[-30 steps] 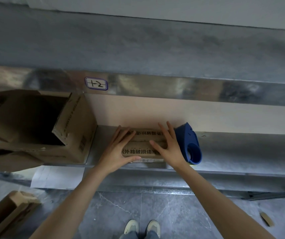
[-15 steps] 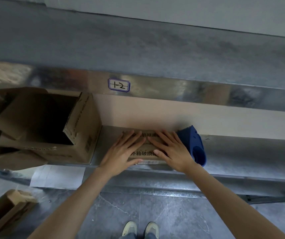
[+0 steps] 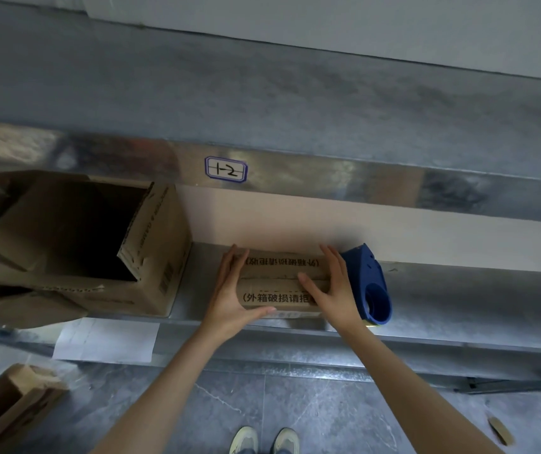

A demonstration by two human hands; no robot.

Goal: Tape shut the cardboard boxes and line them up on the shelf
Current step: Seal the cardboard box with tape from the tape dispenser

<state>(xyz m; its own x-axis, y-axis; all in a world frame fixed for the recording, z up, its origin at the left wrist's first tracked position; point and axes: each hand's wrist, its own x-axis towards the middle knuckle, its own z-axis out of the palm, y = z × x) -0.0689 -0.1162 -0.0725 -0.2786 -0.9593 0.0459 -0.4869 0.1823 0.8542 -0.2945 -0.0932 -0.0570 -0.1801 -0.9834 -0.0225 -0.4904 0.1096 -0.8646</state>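
Observation:
A small flat cardboard box with printed characters lies on the metal shelf, its two top flaps folded together. My left hand rests along the box's left end with straight fingers, thumb along the front edge. My right hand lies flat on the right end, thumb across the top. A blue tape dispenser stands on the shelf right beside my right hand. A larger open cardboard box sits on the shelf to the left, flaps up.
A label reading 1-2 is stuck on the upper shelf beam. A white sheet hangs at the shelf's front edge. Another open carton lies on the floor at lower left. My shoes show below.
My hands have slid apart from the middle of the small box's top to its left and right ends. The view has shifted slightly to the left.

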